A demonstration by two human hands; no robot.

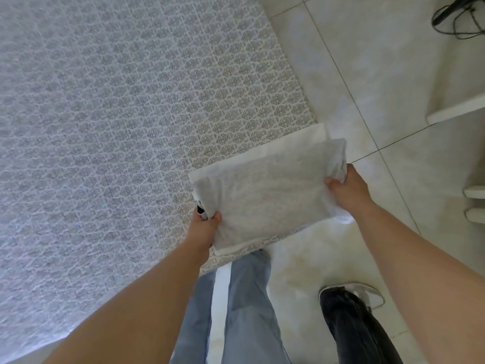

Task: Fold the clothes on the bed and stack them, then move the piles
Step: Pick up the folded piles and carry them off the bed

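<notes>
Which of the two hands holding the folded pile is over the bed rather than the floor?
The left hand, gripping the pile's near-left corner above the patterned bedspread; the right hand grips the edge over the tiled floor.

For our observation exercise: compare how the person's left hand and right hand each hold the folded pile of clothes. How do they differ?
The left hand grips the near-left corner of the folded pile, over the bed; the right hand grips the far-right edge, over the tiled floor. Something dark and white pokes out by the left hand; bunched white cloth shows by the right hand. Both have the thumb on top.
</notes>
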